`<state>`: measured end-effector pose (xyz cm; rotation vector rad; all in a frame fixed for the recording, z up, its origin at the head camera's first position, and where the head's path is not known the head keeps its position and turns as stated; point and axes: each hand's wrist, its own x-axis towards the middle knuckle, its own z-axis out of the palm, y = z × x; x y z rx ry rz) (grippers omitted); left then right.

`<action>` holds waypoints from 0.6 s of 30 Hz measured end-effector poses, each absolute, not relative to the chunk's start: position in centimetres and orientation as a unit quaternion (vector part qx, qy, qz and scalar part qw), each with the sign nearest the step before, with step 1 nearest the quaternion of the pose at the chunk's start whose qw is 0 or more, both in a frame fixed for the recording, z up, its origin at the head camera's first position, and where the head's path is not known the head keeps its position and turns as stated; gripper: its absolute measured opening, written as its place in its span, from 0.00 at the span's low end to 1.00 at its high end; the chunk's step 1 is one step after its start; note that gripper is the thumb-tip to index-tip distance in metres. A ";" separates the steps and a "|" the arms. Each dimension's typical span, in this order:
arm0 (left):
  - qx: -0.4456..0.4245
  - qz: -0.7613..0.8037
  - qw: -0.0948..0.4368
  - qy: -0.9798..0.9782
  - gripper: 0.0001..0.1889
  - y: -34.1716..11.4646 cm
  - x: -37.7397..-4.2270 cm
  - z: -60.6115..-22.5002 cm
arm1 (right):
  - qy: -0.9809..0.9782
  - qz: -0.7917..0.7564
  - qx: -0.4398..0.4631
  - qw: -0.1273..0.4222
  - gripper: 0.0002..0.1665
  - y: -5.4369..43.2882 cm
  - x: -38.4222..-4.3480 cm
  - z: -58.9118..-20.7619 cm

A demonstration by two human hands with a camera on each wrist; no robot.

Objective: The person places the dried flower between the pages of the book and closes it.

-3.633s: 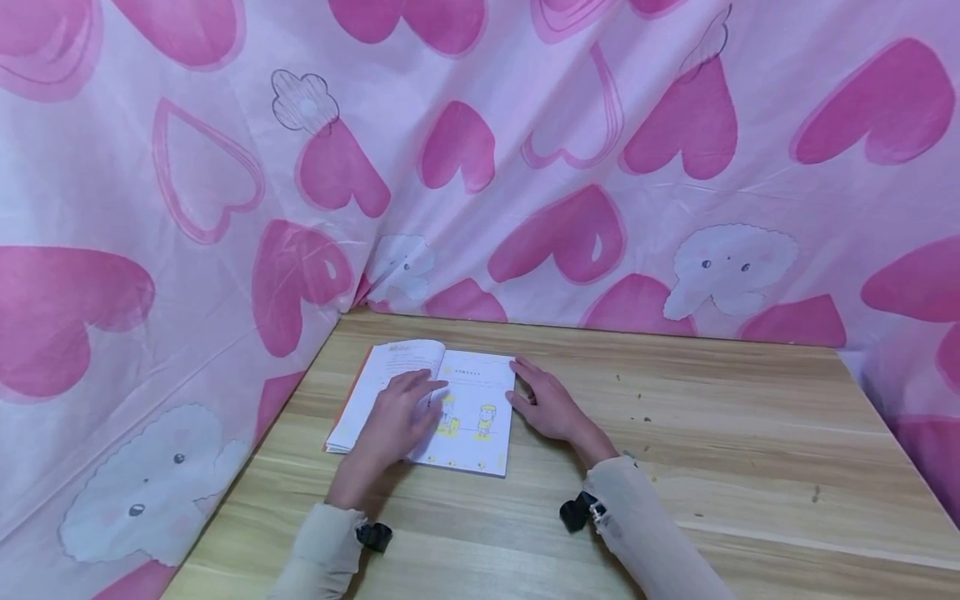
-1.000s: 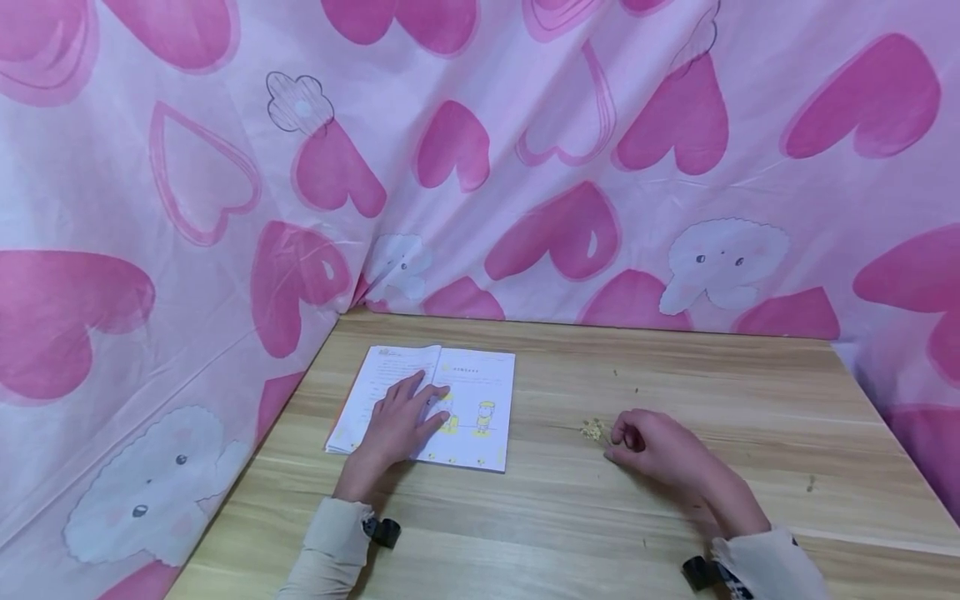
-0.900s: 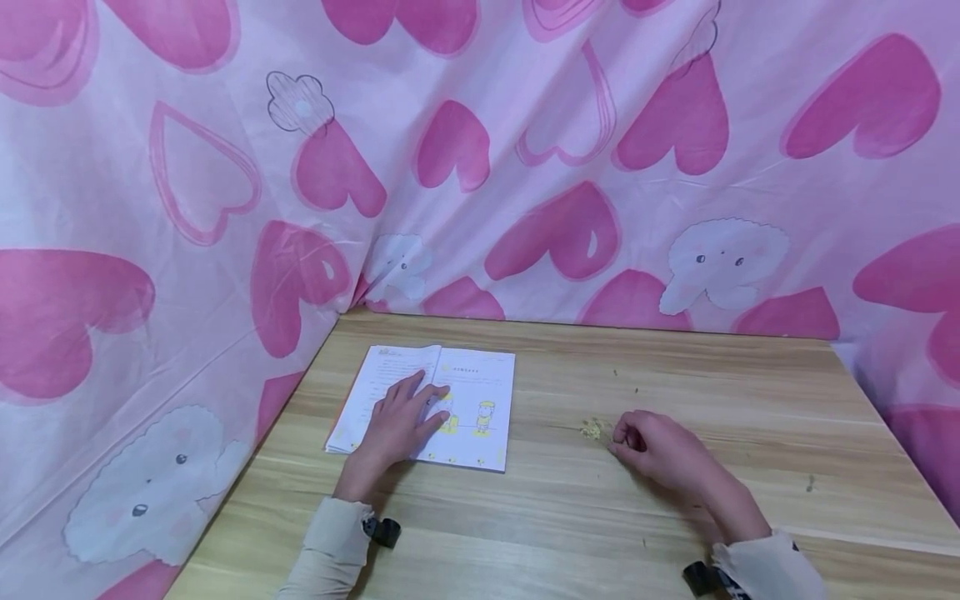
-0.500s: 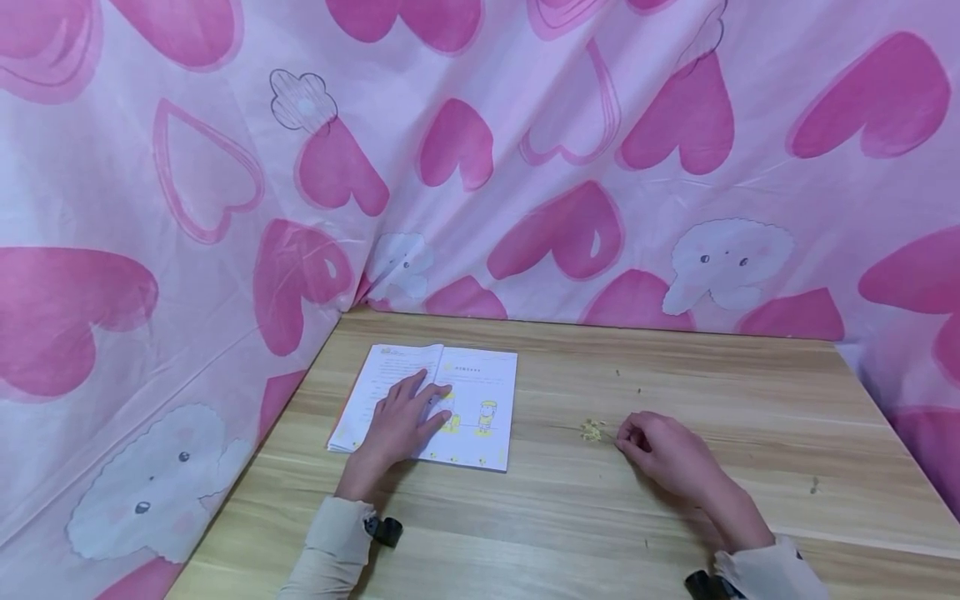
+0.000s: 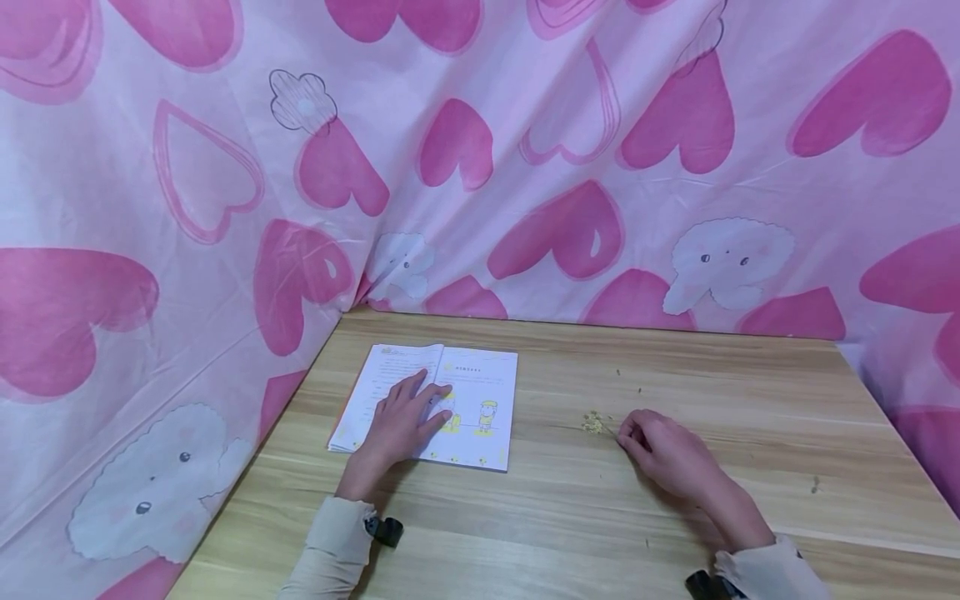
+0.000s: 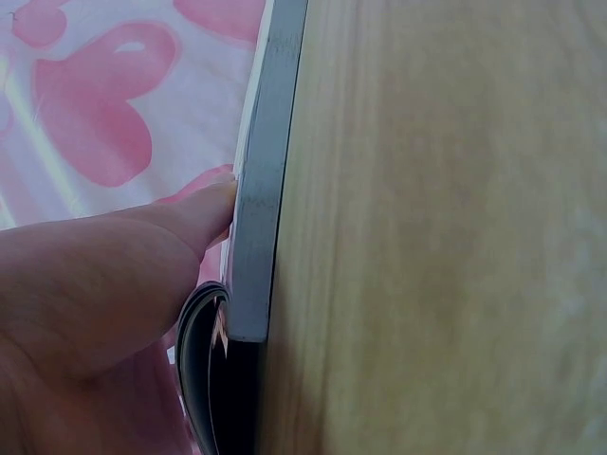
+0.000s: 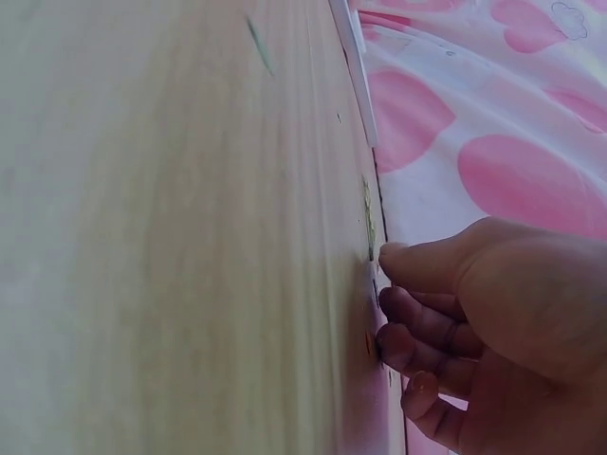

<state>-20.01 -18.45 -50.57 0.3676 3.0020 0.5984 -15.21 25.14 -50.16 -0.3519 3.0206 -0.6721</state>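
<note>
An open book (image 5: 480,446) lies on the wooden table, text on its left page and yellow cartoon figures on its right. My left hand (image 5: 401,421) rests across the middle of it with fingers spread. In the left wrist view the thumb of the left hand (image 6: 104,284) touches the page beside the book's thick edge (image 6: 261,180). To the right of the book, my right hand (image 5: 667,450) pinches the thin stem of a small pale-yellow dried flower sprig (image 5: 595,422). The sprig's head points toward the book, low over the tabletop. In the right wrist view the sprig (image 7: 369,213) shows just beyond the thumb.
Small dark plant bits (image 5: 815,484) are scattered on the table (image 5: 750,400). A pink heart-patterned cloth (image 5: 555,233) hangs along the table's back and left edges. Each wrist wears a black camera strap.
My right hand has left the book's right edge, moved right, and now holds the flower sprig by its stem. The left page lies flatter under my left hand. Over the last second little moves.
</note>
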 end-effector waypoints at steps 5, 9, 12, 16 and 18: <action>0.118 0.194 0.031 0.973 0.27 -18.5 -20.0 -50.6 | 0.971 -0.215 -0.099 0.020 0.04 25.1 -15.1 -49.9; 0.117 0.196 0.034 0.973 0.28 -18.4 -20.0 -50.5 | 0.973 -0.210 -0.097 0.026 0.04 25.0 -15.1 -49.7; 0.117 0.195 0.033 0.973 0.28 -18.4 -20.0 -50.5 | 0.974 -0.200 -0.102 0.021 0.04 24.9 -15.2 -49.7; 0.117 0.194 0.033 0.973 0.28 -18.4 -20.0 -50.5 | 0.974 -0.194 -0.111 0.018 0.04 24.9 -15.2 -49.9; 0.117 0.194 0.033 0.973 0.28 -18.4 -20.0 -50.5 | 0.973 -0.199 -0.113 0.020 0.05 24.9 -15.2 -50.0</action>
